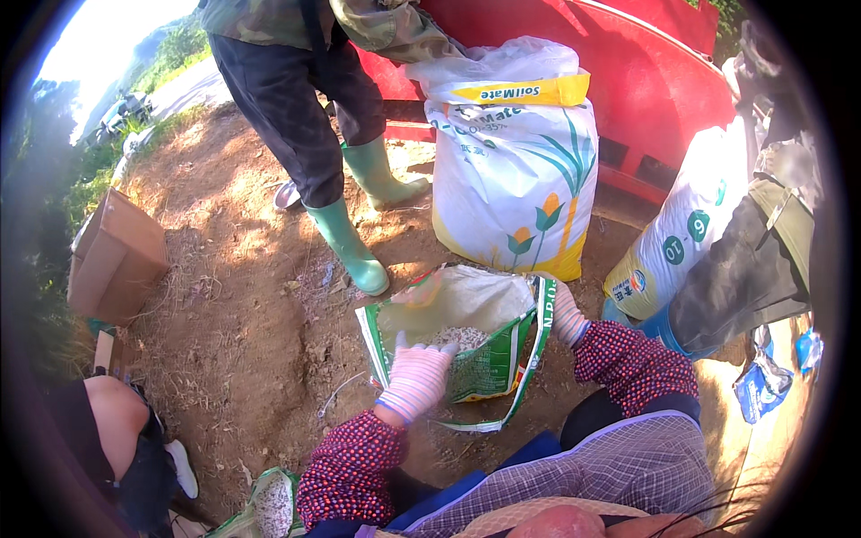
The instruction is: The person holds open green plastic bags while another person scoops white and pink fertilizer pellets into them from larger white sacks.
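Note:
Between my hands an unsealed green and white bag (489, 384) stands on the dirt, its mouth spread wide. Pale speckled granules (462, 338) lie inside it. My left hand (418, 378), in a pink and white striped glove, is over the near-left side of the mouth with its fingers stretched apart. My right hand (566, 316), in a similar glove, is closed around the bag's right rim; part of its fingers is hidden behind the rim. Both my sleeves are dark with red and white dots.
A large white and yellow sack (511, 188) stands just beyond, held at its top by a person in green boots (354, 247). Another sack (673, 229) leans beside someone's dark-trousered leg. A red metal body (664, 72) backs them. At left are a cardboard box (126, 255) and a bare knee (117, 417).

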Demonstrator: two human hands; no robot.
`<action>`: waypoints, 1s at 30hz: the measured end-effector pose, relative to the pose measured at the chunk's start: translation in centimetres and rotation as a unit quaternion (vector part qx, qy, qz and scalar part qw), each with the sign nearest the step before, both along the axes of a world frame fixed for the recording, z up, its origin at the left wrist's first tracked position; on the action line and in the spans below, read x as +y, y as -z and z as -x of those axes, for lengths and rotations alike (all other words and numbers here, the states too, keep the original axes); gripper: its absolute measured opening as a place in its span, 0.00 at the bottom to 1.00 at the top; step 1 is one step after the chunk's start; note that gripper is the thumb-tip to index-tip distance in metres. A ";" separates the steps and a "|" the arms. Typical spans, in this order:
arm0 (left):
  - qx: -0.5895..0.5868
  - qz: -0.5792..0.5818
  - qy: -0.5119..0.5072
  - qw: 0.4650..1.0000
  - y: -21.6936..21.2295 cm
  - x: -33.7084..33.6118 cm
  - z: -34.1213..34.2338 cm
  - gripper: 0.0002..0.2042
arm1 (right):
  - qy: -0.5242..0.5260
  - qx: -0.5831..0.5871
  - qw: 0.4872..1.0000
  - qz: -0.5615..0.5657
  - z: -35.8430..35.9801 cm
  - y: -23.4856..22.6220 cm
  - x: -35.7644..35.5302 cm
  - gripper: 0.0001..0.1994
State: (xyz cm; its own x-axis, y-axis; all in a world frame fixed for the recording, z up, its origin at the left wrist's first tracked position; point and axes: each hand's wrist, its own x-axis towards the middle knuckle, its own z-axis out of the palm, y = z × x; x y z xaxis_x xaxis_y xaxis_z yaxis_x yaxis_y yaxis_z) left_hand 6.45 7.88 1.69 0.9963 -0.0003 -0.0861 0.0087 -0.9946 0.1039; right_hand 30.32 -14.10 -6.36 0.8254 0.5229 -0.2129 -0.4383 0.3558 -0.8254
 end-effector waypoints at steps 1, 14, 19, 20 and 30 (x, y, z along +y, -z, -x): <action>-0.012 0.008 0.025 1.000 -0.5 -0.2 -0.4 0.18 | 0.000 -0.009 1.000 -0.006 -0.9 0.8 -0.7 0.11; -0.046 0.017 0.069 0.996 -3.0 -0.4 0.9 0.07 | 0.037 -0.050 0.996 0.057 1.6 -2.6 0.1 0.11; -0.058 0.003 0.040 0.998 -3.0 -0.1 0.7 0.10 | 0.053 -0.034 0.997 0.042 1.2 -2.2 0.0 0.11; -0.069 -0.005 0.028 0.997 -2.9 -0.2 0.6 0.10 | 0.047 -0.027 0.998 0.028 0.5 -1.7 -0.2 0.12; -0.047 0.040 0.013 0.998 -2.6 -0.5 1.7 0.08 | -0.003 0.091 0.994 -0.066 -0.2 1.1 -0.4 0.14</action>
State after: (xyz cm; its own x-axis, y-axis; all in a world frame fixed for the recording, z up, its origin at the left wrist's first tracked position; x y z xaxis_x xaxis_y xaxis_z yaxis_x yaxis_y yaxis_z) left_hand 4.78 7.36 4.26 0.9995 -0.0285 0.0099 -0.0298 -0.9828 0.1825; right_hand 30.50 -14.54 -7.43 0.7763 0.5605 -0.2883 -0.5789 0.4531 -0.6779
